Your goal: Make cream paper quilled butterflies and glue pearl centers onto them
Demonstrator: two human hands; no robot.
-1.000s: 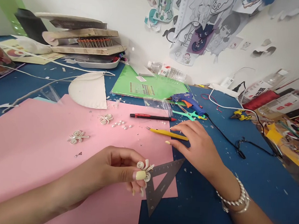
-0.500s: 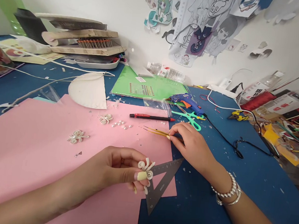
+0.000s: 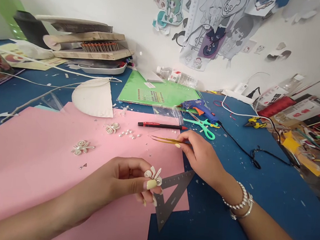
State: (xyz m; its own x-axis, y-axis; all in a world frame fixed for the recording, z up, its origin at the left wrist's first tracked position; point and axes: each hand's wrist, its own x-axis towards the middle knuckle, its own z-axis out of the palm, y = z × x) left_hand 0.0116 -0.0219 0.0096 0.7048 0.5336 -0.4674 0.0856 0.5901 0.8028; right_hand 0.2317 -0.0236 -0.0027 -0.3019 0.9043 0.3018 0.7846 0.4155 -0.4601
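Observation:
Between thumb and fingers, my left hand point(image 3: 133, 180) pinches a small white coiled butterfly ornament point(image 3: 153, 175) above the pink paper point(image 3: 108, 219). My right hand point(image 3: 201, 153) grips gold tweezers point(image 3: 168, 140), whose tips point left toward several loose white pearl beads point(image 3: 129, 134). Two more coiled ornaments rest on the paper: one point(image 3: 111, 127) left of the beads, another point(image 3: 81, 147) farther left. A grey set square point(image 3: 170, 198) lies partly beneath my left fingertips' line of sight. A black and red pen point(image 3: 162, 125) lies behind the tweezers.
Behind my right hand are green scissors point(image 3: 203, 126) and a blue glue gun point(image 3: 198, 108) with its black cable. A white half-round piece point(image 3: 93, 98) lies at the back of the paper. Yellow-handled pliers point(image 3: 255, 123) sit at the right, and stacked boards point(image 3: 91, 37) at the back left.
My right hand has shifted slightly left with the tweezers, their tips nearer the pearl beads. The ornament in my left hand has turned a little and sits slightly farther left.

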